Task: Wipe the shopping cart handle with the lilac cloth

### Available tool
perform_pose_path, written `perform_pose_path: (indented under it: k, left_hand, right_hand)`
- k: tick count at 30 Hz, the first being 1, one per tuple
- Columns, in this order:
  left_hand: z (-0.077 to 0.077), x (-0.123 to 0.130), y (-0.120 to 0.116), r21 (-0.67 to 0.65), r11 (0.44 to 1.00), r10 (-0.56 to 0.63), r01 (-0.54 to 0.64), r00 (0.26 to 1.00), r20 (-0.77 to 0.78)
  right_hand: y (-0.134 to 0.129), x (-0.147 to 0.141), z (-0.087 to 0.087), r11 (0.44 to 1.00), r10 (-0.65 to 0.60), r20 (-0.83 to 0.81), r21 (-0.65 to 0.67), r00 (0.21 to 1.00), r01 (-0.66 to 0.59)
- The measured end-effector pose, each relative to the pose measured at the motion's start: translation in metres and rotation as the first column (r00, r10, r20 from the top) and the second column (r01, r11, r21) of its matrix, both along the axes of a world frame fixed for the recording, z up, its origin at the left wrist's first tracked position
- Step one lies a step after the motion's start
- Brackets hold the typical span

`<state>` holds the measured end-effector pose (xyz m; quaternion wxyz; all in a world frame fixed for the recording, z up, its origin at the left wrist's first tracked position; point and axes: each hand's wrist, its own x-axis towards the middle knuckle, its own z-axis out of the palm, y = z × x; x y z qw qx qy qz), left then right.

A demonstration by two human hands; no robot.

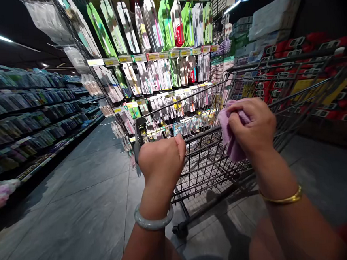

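A dark wire shopping cart (pixel 200 171) stands in front of me, turned sideways. My left hand (pixel 162 156) is closed in a fist at the cart's near left part, its fingers curled out of sight, so what they hold, if anything, is hidden. A grey-white bangle circles that wrist. Bunched in my right hand (pixel 250 122) is a light purple cloth (pixel 233 141), which hangs down from the closed fingers beside the cart's upper rail. The right wrist wears a gold bangle.
Behind the cart rises a rack (pixel 156 56) of hanging packaged goods with price tags. Long stocked shelves (pixel 26 112) line the left side of a grey tiled aisle (pixel 85 191). Red goods (pixel 315 76) are stacked at the right. One cart wheel (pixel 179 230) shows low down.
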<state>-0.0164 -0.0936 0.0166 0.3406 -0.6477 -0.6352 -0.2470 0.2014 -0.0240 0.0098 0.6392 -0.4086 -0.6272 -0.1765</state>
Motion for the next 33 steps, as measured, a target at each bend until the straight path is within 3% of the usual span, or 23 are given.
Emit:
perform_pose_path:
  k: [4,7,10,14,17,21,24,27,30,33]
  left_hand:
    - [0.001,-0.002,0.0,0.021,1.0,0.003,-0.002,1.0,-0.009]
    - [0.002,-0.005,-0.001,0.032,0.999,-0.004,0.005,1.0,-0.027]
    - [0.001,-0.008,-0.002,0.022,1.0,0.003,-0.002,1.0,-0.026]
    - [0.0,-0.01,-0.002,0.005,1.0,0.003,-0.002,1.0,-0.017]
    - [0.0,-0.012,-0.002,0.015,1.0,0.026,-0.025,1.0,-0.016]
    - [0.002,-0.015,-0.003,0.012,1.0,0.025,-0.025,0.999,-0.022]
    - [0.003,-0.02,-0.003,-0.008,1.0,0.028,-0.028,0.999,-0.021]
    - [0.003,-0.025,-0.004,-0.029,0.999,0.033,-0.034,0.999,-0.01]
    - [0.005,-0.024,-0.007,-0.033,0.999,0.029,-0.028,0.999,0.028]
    - [0.006,-0.011,-0.012,0.023,0.995,-0.096,0.094,0.986,0.136]
  right_hand:
    - [-0.019,-0.034,0.0,0.998,0.061,0.21,-0.035,0.976,-0.055]
    - [-0.02,-0.031,0.002,0.985,0.171,0.291,-0.05,0.941,-0.164]
    - [-0.004,0.003,0.002,0.987,0.152,0.121,0.025,0.981,-0.156]
    - [0.012,0.033,-0.001,0.993,-0.038,-0.063,0.105,0.997,0.045]
    - [0.003,0.012,-0.003,0.996,-0.017,-0.016,0.085,1.0,0.018]
    - [-0.023,-0.033,-0.003,0.997,0.071,0.193,0.008,0.979,-0.074]
    - [-0.027,-0.037,-0.002,0.992,0.123,0.299,-0.008,0.946,-0.127]
    - [-0.011,-0.009,-0.002,0.992,0.12,0.192,0.017,0.974,-0.126]
    - [0.006,0.02,-0.003,0.995,0.014,-0.008,0.102,1.0,-0.013]
    - [0.007,0.018,-0.003,0.995,-0.017,-0.049,0.102,0.999,0.022]
